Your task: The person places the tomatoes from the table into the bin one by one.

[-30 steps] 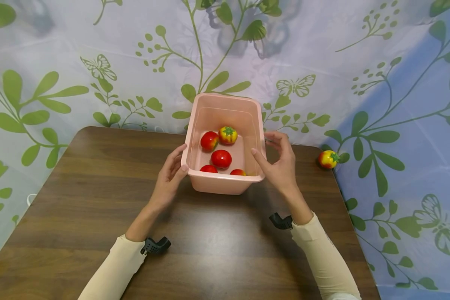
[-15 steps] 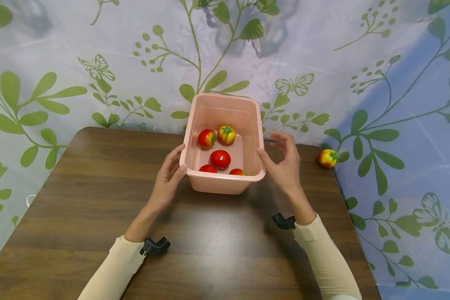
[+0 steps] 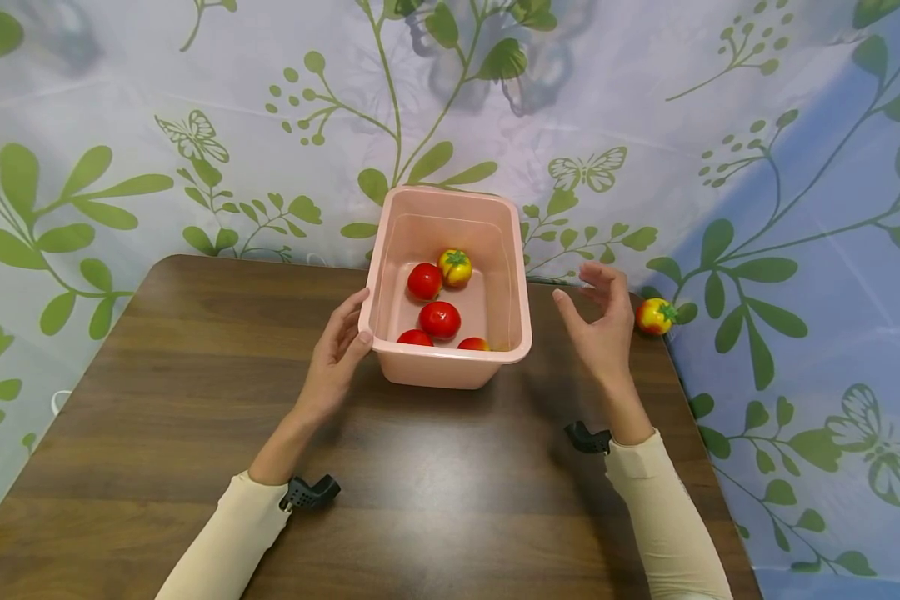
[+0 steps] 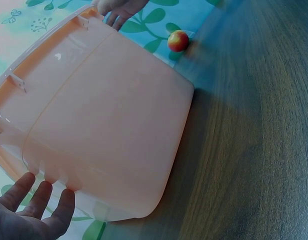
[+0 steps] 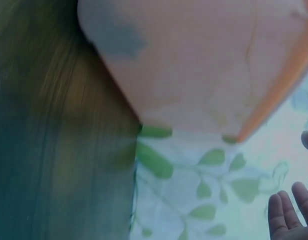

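Note:
A pink plastic bin (image 3: 441, 371) stands on the wooden table with several glossy red and yellow tomato-like fruits inside; one red fruit (image 3: 440, 320) lies near its middle. The left hand (image 3: 333, 346) rests at the bin's left side, thumb tip at the rim corner. In the left wrist view, its fairly straight fingers (image 4: 64, 210) touch the outer wall. Apart from the bin, the right hand (image 3: 602, 329) is over the table, its fingers spread loosely and holding nothing. To its right, a yellow-red fruit (image 3: 656, 317) with a green leafy top lies at the table's edge.
A leaf-patterned cloth (image 3: 270, 83) hangs behind the brown table (image 3: 420, 500) and along its right side. The bin stands near the back edge, against that cloth. Each wrist carries a black mount (image 3: 311, 492).
The right hand has left the bin's right rim and moved right, towards the lone fruit. Inside the bin, the back-left fruit has rolled about. The left hand stays at the bin.

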Demonstrator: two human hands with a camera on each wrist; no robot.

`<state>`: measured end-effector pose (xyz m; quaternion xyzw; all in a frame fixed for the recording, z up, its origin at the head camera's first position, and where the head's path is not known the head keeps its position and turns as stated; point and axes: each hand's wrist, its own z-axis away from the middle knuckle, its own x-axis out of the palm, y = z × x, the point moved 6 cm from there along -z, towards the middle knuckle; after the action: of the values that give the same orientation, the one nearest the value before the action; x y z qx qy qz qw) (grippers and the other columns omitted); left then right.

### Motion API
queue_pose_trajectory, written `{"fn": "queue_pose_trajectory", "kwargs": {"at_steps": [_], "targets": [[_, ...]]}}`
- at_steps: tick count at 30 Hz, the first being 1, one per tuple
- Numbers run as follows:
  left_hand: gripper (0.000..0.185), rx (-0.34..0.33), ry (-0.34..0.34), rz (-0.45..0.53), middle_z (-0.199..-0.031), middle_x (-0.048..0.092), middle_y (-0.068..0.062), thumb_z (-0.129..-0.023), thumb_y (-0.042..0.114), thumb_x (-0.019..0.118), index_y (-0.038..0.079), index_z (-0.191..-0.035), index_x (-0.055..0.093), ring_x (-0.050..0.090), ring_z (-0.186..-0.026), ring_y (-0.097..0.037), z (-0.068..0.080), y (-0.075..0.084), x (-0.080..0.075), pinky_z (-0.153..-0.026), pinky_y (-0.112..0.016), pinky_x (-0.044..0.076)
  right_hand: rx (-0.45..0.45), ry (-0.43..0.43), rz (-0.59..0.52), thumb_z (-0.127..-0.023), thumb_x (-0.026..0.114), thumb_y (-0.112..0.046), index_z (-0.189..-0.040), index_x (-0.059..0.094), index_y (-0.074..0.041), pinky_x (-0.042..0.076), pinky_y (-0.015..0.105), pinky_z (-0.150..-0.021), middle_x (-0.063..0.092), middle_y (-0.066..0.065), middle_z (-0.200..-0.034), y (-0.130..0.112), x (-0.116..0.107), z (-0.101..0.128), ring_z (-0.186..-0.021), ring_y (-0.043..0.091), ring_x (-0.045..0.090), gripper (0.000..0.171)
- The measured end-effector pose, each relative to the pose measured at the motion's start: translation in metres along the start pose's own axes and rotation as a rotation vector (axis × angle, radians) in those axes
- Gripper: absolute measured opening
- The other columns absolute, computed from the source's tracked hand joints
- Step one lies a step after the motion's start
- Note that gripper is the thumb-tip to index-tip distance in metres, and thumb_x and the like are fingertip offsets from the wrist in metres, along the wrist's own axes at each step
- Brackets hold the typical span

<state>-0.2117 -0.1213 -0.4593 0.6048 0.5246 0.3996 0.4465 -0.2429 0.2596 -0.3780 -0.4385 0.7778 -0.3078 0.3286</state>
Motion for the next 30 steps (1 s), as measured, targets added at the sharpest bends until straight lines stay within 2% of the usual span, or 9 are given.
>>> {"fn": "queue_pose_trajectory", "kwargs": {"at_steps": [4,6,11,16,20,23,26,30], "targets": [[0.06,-0.005,-0.002,0.0,-0.169,0.044,-0.012,-0.111,0.01,0.054,0.026,-0.167,0.04,0.048,-0.15,-0.042,0.0,0.0,0.0,-0.113,-0.018,0.05,0.022,0.078,-0.005,-0.089,0.08,0.002,-0.133,0.057,0.013,0.052,0.018,-0.102,0.061,0.034,-0.132,0.007,-0.018,-0.004,-0.12,0.008,0.065,0.051],[0.06,-0.004,-0.002,0.002,-0.169,0.044,-0.013,-0.111,0.01,0.054,0.026,-0.167,0.04,0.05,-0.15,-0.04,-0.001,0.0,0.001,-0.113,-0.018,0.05,0.035,0.108,-0.014,-0.089,0.08,0.002,-0.134,0.057,0.013,0.052,0.019,-0.102,0.06,0.035,-0.133,0.016,-0.027,-0.006,-0.119,0.003,0.063,0.051],[0.06,-0.003,0.002,0.004,-0.169,0.044,-0.014,-0.11,0.009,0.054,0.025,-0.166,0.04,0.051,-0.149,-0.035,-0.001,0.001,0.0,-0.113,-0.018,0.05,0.092,0.161,0.001,-0.091,0.08,-0.001,-0.136,0.058,0.01,0.054,0.024,-0.103,0.059,0.031,-0.138,0.042,-0.051,-0.008,-0.119,0.01,0.064,0.051],[0.06,-0.008,0.003,0.0,-0.169,0.044,-0.015,-0.11,0.01,0.054,0.026,-0.167,0.04,0.052,-0.148,-0.025,-0.001,0.001,0.0,-0.113,-0.018,0.05,0.158,0.215,0.077,-0.093,0.081,-0.007,-0.137,0.06,0.005,0.056,0.033,-0.104,0.061,0.023,-0.138,0.065,-0.073,-0.007,-0.117,0.011,0.063,0.051],[0.06,-0.008,0.008,-0.003,-0.168,0.045,-0.013,-0.11,0.01,0.054,0.026,-0.166,0.041,0.053,-0.148,-0.023,-0.001,0.001,0.0,-0.113,-0.018,0.05,0.211,0.236,0.108,-0.093,0.082,-0.009,-0.138,0.059,0.002,0.052,0.036,-0.108,0.061,0.018,-0.138,0.087,-0.085,-0.006,-0.119,0.009,0.06,0.052],[0.06,-0.008,0.009,-0.003,-0.168,0.045,-0.014,-0.11,0.01,0.054,0.026,-0.166,0.041,0.053,-0.147,-0.021,0.0,0.001,-0.001,-0.113,-0.018,0.05,0.263,0.246,0.136,-0.093,0.083,-0.013,-0.139,0.059,-0.001,0.05,0.039,-0.111,0.061,0.01,-0.137,0.112,-0.094,-0.006,-0.121,0.01,0.059,0.053],[0.06,-0.01,0.009,-0.002,-0.167,0.046,-0.013,-0.11,0.01,0.054,0.026,-0.166,0.041,0.054,-0.146,-0.022,0.001,0.001,-0.001,-0.112,-0.018,0.051,0.317,0.245,0.176,-0.093,0.084,-0.018,-0.14,0.06,-0.004,0.049,0.042,-0.114,0.061,0.004,-0.137,0.137,-0.103,-0.006,-0.122,0.01,0.058,0.055],[0.06,-0.009,0.01,0.005,-0.166,0.047,-0.008,-0.11,0.01,0.055,0.027,-0.166,0.041,0.052,-0.148,-0.035,0.001,0.001,-0.001,-0.112,-0.019,0.052,0.362,0.235,0.223,-0.092,0.085,-0.024,-0.14,0.062,-0.008,0.047,0.04,-0.112,0.062,0.002,-0.135,0.155,-0.111,-0.007,-0.124,0.016,0.058,0.055]]}}
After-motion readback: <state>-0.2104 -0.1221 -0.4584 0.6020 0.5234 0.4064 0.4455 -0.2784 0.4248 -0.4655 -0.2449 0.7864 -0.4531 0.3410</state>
